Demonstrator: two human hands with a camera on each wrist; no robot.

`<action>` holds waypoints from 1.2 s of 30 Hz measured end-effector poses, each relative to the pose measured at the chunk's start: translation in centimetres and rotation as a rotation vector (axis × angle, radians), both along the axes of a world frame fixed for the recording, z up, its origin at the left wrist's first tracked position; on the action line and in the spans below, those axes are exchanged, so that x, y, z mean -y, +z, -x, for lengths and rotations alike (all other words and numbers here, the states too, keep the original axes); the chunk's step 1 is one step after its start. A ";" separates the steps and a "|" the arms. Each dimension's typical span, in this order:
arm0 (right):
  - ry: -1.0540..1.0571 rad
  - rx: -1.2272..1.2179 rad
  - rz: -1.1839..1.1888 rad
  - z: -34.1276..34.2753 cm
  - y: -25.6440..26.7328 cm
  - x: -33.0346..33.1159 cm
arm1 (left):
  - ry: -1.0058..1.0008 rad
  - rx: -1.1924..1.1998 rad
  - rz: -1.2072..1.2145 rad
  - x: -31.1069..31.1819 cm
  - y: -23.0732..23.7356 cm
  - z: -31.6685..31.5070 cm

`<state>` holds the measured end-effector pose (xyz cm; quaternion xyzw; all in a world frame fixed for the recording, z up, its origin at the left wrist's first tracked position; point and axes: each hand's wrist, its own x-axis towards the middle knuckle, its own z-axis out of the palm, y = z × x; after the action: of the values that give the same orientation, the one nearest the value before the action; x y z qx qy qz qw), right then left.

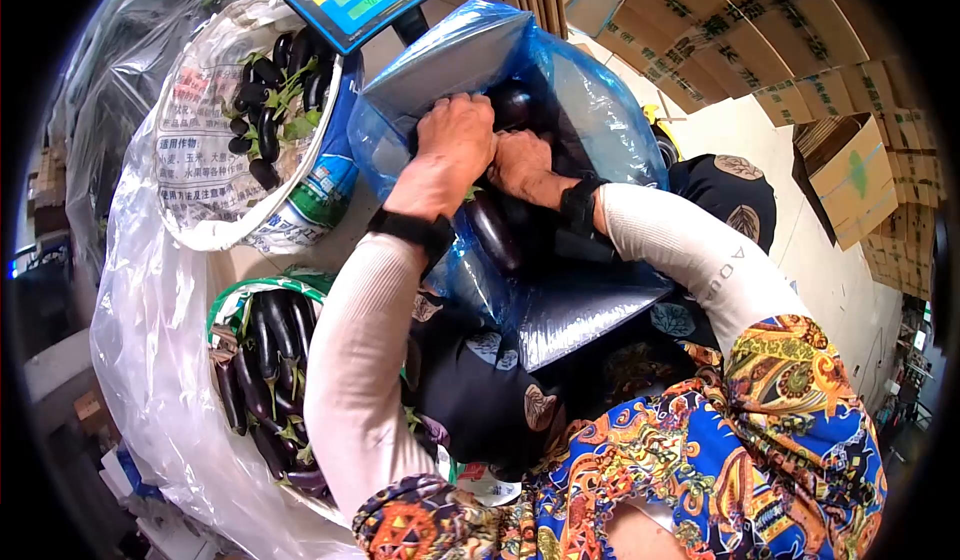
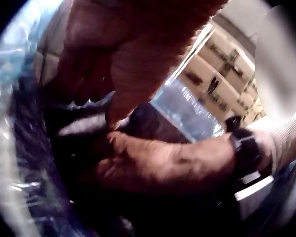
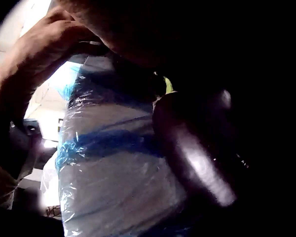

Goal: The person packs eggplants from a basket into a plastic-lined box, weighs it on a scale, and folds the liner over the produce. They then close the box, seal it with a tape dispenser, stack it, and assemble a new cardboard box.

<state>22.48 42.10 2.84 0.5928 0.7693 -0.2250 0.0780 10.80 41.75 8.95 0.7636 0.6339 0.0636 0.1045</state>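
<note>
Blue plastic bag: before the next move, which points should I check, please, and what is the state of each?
1. Blue plastic bag open at the top: ok.
2. Left hand and right hand both at the opening: ok.
3. Long eggplant lying inside the near side of the bag: ok.
4. Firm grip of each hand: cannot tell, partly hidden.
5. Scale display readable: not ok, digits blurred.

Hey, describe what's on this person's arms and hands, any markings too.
Both the left hand and right hand are bare. Each wrist has a black band. Long pale ribbed sleeves cover the arms, the right one with dark lettering, beneath wide, colorful patterned sleeves.
</note>
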 end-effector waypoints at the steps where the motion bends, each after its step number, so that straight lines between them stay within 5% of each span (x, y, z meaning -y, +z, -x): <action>1: 0.002 0.001 -0.029 0.1 0.4 0.3 | 0.032 -0.021 -0.015 -0.7 -1.6 -0.2; 3: 0.006 -0.014 -0.127 0.2 0.1 1.0 | 0.050 -0.035 -0.018 -0.9 -1.9 -0.5; 10: 0.075 -0.126 0.200 -1.0 1.3 -0.9 | 0.048 0.022 0.020 -1.2 -0.9 0.4; 16: 0.273 -0.337 0.073 -2.3 -0.9 -1.3 | 0.059 0.085 0.078 -1.7 -0.5 1.2; 17: 0.251 -0.336 0.281 -2.2 3.2 -0.6 | 0.059 0.092 0.093 -1.7 -0.4 1.3; 20: 0.481 -0.253 0.254 -1.3 5.1 2.4 | 0.021 0.029 0.089 -1.9 -1.4 1.1; 25: 0.554 -0.397 0.141 -2.6 3.9 2.2 | -0.123 -0.155 -0.069 -1.9 -4.2 0.0; 29: 0.489 -0.299 0.145 -3.7 1.7 -0.3 | -0.171 -0.260 0.020 -2.8 -4.7 -0.7; 32: 0.378 -0.077 0.116 -3.0 5.3 0.3 | -0.156 -0.169 -0.056 -3.4 -6.0 0.2; 36: 0.379 0.137 0.081 -3.1 5.5 -0.9 | 0.043 0.067 0.235 -2.9 -2.8 1.4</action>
<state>25.55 42.99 8.30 0.4476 0.8504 -0.1962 0.1948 9.37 44.66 6.19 0.7299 0.6493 0.0166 0.2131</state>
